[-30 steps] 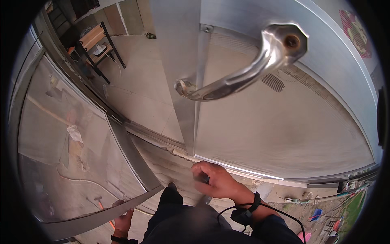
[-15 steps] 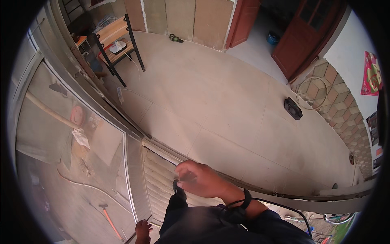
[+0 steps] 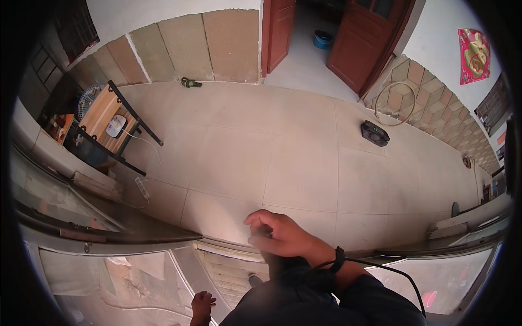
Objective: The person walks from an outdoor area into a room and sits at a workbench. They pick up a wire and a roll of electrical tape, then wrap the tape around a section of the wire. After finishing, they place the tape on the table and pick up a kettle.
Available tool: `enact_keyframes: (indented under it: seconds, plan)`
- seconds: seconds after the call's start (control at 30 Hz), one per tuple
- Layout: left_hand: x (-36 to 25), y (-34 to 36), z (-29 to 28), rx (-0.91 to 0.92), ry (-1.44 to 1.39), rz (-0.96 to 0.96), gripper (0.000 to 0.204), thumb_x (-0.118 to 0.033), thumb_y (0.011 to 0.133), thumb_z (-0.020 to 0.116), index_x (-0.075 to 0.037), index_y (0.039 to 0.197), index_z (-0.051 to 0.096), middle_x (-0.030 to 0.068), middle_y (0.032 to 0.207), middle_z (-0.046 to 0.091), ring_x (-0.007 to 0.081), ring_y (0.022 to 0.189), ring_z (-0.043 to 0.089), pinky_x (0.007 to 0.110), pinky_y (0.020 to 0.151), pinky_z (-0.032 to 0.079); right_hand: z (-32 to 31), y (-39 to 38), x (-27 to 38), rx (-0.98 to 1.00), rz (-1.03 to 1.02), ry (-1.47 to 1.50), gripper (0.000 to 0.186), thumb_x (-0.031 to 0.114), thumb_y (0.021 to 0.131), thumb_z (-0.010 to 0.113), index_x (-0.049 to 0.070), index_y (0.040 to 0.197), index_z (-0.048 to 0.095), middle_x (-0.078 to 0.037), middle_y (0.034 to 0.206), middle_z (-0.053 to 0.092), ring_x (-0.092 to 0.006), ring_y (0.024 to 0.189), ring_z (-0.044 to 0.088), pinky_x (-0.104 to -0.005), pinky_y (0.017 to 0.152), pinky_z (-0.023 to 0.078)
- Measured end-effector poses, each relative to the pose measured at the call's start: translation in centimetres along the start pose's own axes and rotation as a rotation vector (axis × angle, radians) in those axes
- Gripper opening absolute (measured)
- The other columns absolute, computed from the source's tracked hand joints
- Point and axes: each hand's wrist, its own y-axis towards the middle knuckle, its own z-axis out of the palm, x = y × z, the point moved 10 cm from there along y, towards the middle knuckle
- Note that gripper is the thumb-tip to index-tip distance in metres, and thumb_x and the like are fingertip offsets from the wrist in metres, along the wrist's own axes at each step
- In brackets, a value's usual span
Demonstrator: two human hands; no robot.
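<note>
My right hand (image 3: 274, 232) is at the lower middle, fingers curled round something dark that I cannot make out, with a black strap and cord at the wrist. My left hand (image 3: 202, 304) is low, left of my body, its fingers loosely apart and holding nothing visible. It is near an aluminium-framed glass door panel (image 3: 174, 274). Another glazed panel (image 3: 435, 288) lies on the right, and a doorway threshold (image 3: 217, 274) is at my feet.
Ahead is a tiled floor (image 3: 272, 163), with a wooden chair (image 3: 106, 127) and fan (image 3: 89, 98) at left, a power strip (image 3: 142, 187), a green tool (image 3: 190, 82), a black case (image 3: 374, 133) and a coiled hose (image 3: 413, 106). Red doors (image 3: 353, 60) stand open, a blue bucket (image 3: 322, 39) inside.
The door with the large handle has swung out of view, showing the room. My left hand has let go of the frame it touched. My view has moved toward the room.
</note>
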Motion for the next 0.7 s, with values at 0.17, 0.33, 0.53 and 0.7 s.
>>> enact_keyframes:
  seconds: [0.17,0.33,0.53,0.7]
  plan:
    - [-8.0,5.5,0.3,0.166,0.442,0.396,0.031,-0.022,0.097,0.066,-0.005,0.123,0.069,0.0158,0.113,0.073,0.0332,0.111,0.069,0.048,0.095,0.053,-10.2,5.9,-1.9,-0.161,-0.042,0.007,0.037,0.016,0.097,0.078,0.007,0.127,0.059,-0.004,0.088,0.068,-0.0160,0.079,0.064,-0.0334,0.074,0.054]
    - [-31.8,-0.7,8.3,0.000,0.645,0.485,0.024,-0.018,0.095,0.070,-0.006,0.116,0.072,0.0162,0.107,0.075,0.0323,0.103,0.070,0.046,0.090,0.057,-19.5,9.1,-1.0,-0.225,0.100,0.086,0.036,0.018,0.097,0.079,0.007,0.126,0.060,-0.004,0.088,0.068,-0.0164,0.079,0.064,-0.0339,0.076,0.055]
    - [-38.9,5.2,11.3,0.027,0.332,0.255,0.040,-0.018,0.100,0.065,0.000,0.134,0.057,0.0149,0.102,0.072,0.0255,0.082,0.073,0.038,0.067,0.059,-28.8,8.2,-0.1,-0.356,0.168,0.062,0.035,0.018,0.096,0.079,0.008,0.124,0.061,-0.003,0.089,0.071,-0.0172,0.084,0.068,-0.0340,0.081,0.056]
    - [-44.9,11.0,14.8,0.072,0.263,0.188,0.040,-0.018,0.100,0.064,0.001,0.135,0.054,0.0149,0.099,0.071,0.0255,0.076,0.074,0.038,0.064,0.060,-34.7,7.4,0.5,-0.482,0.177,0.026,0.037,0.020,0.095,0.080,0.007,0.124,0.061,-0.005,0.088,0.072,-0.0223,0.084,0.069,-0.0356,0.081,0.057]
